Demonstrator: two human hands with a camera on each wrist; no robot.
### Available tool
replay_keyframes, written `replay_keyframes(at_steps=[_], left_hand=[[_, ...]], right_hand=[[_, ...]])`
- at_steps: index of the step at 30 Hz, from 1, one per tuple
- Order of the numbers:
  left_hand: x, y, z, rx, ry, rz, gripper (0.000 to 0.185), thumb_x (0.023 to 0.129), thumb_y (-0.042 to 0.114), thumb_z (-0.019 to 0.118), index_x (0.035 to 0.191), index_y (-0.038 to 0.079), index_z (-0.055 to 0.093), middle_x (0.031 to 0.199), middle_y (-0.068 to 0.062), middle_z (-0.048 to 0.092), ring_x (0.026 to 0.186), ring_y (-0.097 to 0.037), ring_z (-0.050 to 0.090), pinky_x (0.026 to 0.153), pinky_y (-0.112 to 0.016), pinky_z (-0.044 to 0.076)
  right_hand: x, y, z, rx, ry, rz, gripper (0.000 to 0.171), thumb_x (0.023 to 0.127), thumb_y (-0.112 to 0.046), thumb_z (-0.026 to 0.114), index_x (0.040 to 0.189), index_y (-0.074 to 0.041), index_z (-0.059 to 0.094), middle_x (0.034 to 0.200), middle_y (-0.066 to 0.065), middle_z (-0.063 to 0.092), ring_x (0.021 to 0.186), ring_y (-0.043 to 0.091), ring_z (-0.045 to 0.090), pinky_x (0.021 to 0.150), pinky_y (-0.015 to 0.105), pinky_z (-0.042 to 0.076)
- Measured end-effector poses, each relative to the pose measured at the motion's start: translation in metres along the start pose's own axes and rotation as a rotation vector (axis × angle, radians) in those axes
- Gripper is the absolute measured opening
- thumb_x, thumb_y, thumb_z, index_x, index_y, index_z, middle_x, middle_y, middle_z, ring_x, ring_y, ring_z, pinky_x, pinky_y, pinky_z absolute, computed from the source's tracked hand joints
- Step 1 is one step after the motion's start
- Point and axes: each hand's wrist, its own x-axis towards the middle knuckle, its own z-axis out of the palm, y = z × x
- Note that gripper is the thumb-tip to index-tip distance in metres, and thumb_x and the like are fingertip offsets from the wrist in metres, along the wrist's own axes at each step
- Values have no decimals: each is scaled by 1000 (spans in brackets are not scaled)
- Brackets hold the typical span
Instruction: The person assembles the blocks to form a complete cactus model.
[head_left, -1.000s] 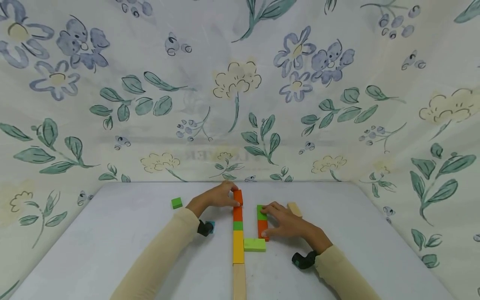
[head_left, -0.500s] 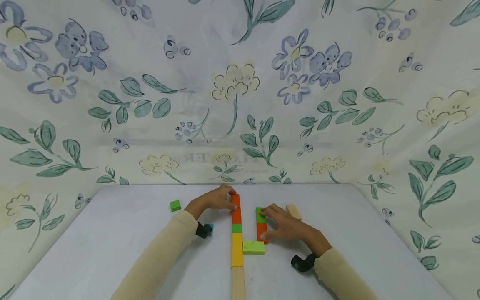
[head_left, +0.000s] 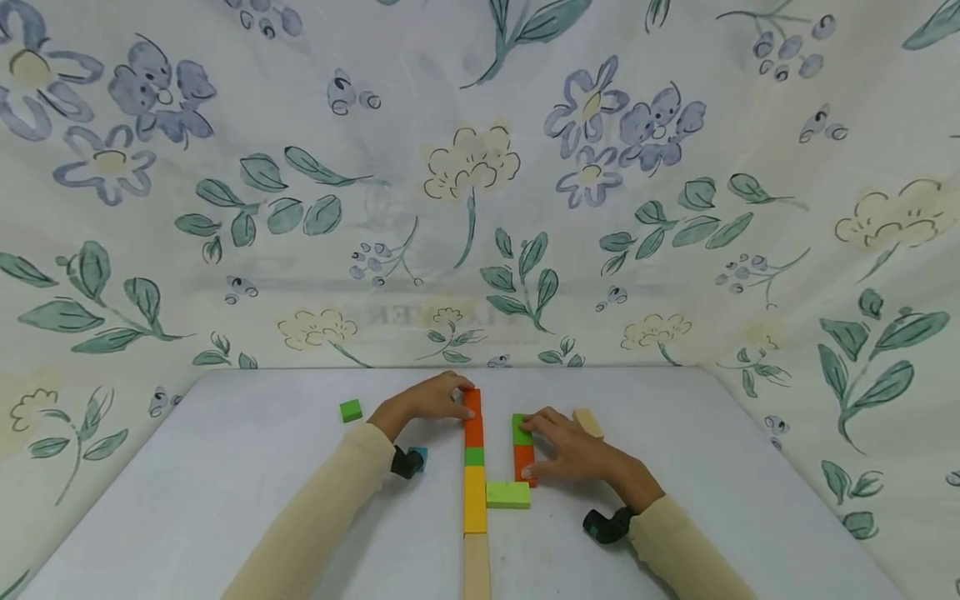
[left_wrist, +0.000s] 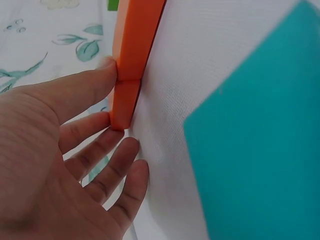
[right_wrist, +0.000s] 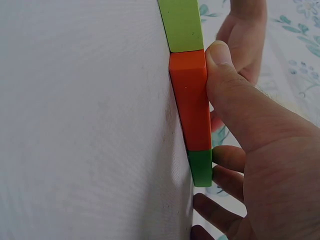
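Head view, left hand (head_left: 427, 402): its grip is resting against the far orange block (head_left: 472, 402), fingers lying nearly straight along the block's left side.
Head view, long row: the far orange block is heading a line on the white counter (head_left: 225, 500); a second orange block (head_left: 473, 432), a small green block (head_left: 474, 456), a yellow block (head_left: 475, 498) and a plain wood block (head_left: 477, 567) are running toward the viewer.
Head view, right hand (head_left: 573, 450): it is lying over a short second row, fingertips touching a green cube (head_left: 521, 430) and thumb beside the short orange block (head_left: 523, 461).
Head view, others: a light green flat block (head_left: 507, 494) is lying between the two rows; a loose green cube (head_left: 350, 410) is sitting left of the left hand; a pale wood block (head_left: 587, 421) is lying just beyond the right hand.
Left wrist view: the index fingertip (left_wrist: 102, 70) is pressing the seam of the two orange blocks; a teal block (left_wrist: 260, 145) is filling the near side.
Right wrist view: the thumb (right_wrist: 227, 85) is pressing the orange block's side; the other fingers seem to be touching the green cube, though they are partly hidden.
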Motion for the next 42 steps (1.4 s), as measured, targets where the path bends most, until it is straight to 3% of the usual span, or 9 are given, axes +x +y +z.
replay_keyframes(at_steps=[21, 42], left_hand=[[1, 3, 2, 18, 50, -7, 46, 88, 30, 64, 129, 13, 55, 126, -4, 53, 108, -18, 49, 103, -39, 41], [0, 1, 5, -4, 63, -16, 47, 87, 30, 64, 129, 13, 54, 126, -5, 53, 106, -19, 49, 101, -38, 41]], right_hand=[[2, 4, 1, 6, -5, 7, 72, 72, -64, 63, 131, -26, 45, 138, -6, 39, 126, 15, 40, 105, 42, 40], [2, 4, 3, 9, 10, -2, 72, 73, -64, 63, 130, -25, 45, 139, -5, 39, 130, 17, 37, 106, 45, 38]])
